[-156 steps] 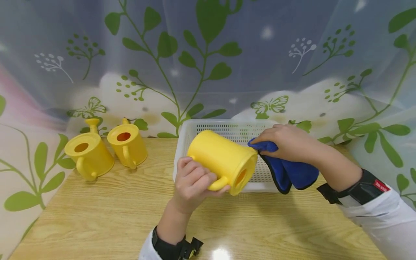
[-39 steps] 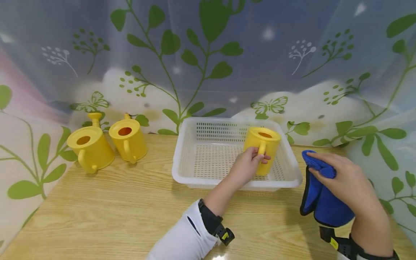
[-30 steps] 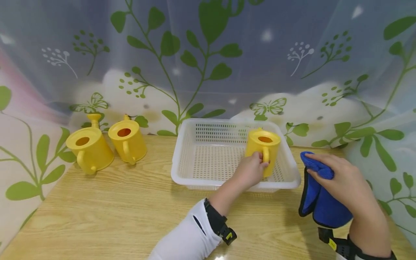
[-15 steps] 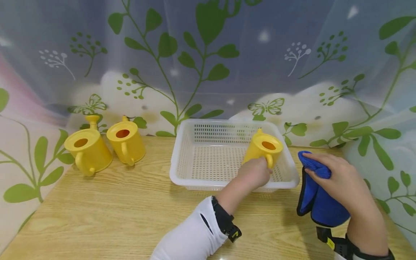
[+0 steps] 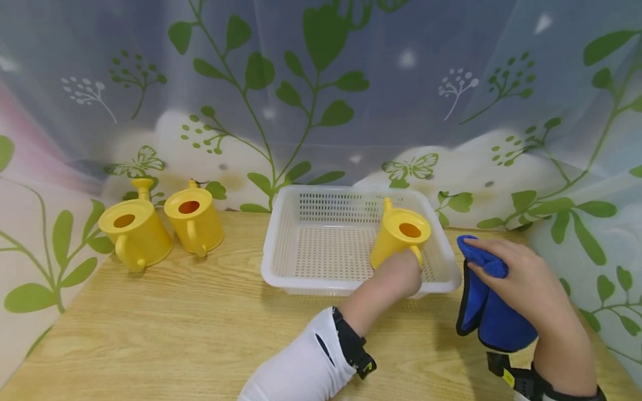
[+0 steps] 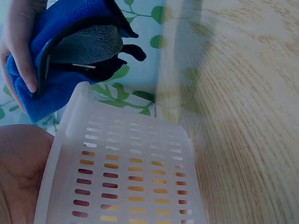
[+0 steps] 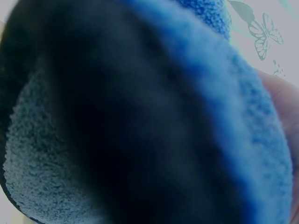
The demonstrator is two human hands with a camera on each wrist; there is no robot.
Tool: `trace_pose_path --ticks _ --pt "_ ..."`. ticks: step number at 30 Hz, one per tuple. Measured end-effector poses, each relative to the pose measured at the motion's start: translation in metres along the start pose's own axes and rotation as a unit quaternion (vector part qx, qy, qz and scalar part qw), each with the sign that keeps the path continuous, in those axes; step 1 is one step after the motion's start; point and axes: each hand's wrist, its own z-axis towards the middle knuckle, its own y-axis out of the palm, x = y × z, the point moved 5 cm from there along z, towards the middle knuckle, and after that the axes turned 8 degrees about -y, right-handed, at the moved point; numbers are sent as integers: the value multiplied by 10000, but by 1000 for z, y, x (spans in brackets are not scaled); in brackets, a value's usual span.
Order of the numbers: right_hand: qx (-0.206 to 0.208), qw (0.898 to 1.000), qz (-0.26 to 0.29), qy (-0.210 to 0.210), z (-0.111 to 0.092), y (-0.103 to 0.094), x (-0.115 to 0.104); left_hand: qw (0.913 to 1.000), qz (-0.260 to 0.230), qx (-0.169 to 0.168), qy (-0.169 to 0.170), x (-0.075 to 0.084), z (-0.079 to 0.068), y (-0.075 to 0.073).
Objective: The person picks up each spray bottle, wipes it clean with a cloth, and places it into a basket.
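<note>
A printed curtain [image 5: 381,117] rises along the far edge of a wooden table [image 5: 190,328]. A white slotted basket [image 5: 311,285] sits near that edge; wood grain shows between it and the person, and its slotted floor shows from the left wall to past the middle.

The left arm slants up from the bottom middle, over the basket's near rim. The left hand [image 5: 398,275] bends down at the wrist and is closed on the handle of a yellow watering can [image 5: 391,245], though its own back hides most of the fingers. The right arm comes in from the lower right; the right hand [image 5: 531,284], arched and partly closed, pinches a blue cloth [image 5: 506,323] between thumb and fingers, just beside the basket's right end. The cloth's black-edged flaps hang down.

The watering can is in the basket's right part, roughly upright, its round opening up, its spout pointing far left and its handle near right. Well to the left on the table stand an outer can [image 5: 142,239] and an inner can [image 5: 205,220], upright, spouts toward the curtain, handles toward the person.
</note>
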Motion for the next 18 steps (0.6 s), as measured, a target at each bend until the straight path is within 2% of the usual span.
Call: trace_pose_path --ticks 3,10,18 --pt "26 10000 -25 -26 0 1 0 10000 59 -66 -35 -1 -1 1" --pt "63 9999 -52 -75 -1 1 0 9980 615 -115 -103 -2 -3 2" --pt "109 9998 -62 -121 -3 -1 3 9986 504 -22 131 -4 -8 1"
